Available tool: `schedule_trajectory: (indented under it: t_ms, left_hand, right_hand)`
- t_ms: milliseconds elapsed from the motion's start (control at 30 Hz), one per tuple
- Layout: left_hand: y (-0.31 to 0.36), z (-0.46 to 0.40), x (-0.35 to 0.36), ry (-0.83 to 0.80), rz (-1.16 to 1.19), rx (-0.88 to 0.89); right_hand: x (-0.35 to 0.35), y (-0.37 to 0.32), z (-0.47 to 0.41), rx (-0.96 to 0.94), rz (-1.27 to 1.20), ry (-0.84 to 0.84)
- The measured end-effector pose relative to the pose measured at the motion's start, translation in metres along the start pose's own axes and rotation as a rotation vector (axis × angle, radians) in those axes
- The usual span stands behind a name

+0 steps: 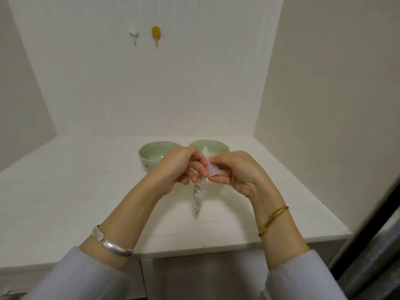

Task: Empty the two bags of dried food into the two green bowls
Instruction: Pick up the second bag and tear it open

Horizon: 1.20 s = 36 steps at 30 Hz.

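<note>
Two green bowls stand side by side at the middle of the white table [65, 191]: the left bowl [151, 153] and the right bowl [213, 146], both partly behind my hands. A narrow clear bag of speckled dried food [198, 198] hangs down above the table, in front of the bowls. My left hand [181, 167] pinches the bag's top from the left. My right hand [236, 172] pinches the top edge from the right, and a flap of clear plastic sticks up between them. A second bag is not in view.
White walls close the table in at the back and both sides. Two hooks, one white [133, 35] and one yellow [156, 35], hang on the back wall. The table's front edge runs under my forearms. A dark frame [372, 230] stands at the right.
</note>
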<state>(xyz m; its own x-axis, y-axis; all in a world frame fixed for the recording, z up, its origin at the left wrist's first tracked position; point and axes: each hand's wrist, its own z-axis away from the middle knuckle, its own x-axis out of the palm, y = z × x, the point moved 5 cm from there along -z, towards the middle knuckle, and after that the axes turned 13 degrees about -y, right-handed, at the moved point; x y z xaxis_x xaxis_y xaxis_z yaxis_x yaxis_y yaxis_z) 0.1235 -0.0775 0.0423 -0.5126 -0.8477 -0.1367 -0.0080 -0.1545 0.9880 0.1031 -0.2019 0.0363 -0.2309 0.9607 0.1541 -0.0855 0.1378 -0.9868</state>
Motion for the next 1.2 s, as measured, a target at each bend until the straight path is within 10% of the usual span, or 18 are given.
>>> schedule_trajectory:
  t_ms: [1200]
  left_hand:
    - [-0.044, -0.013, -0.005, -0.185, 0.096, -0.066]
  right_hand:
    - [0.009, 0.047, -0.033, 0.095, -0.082, -0.327]
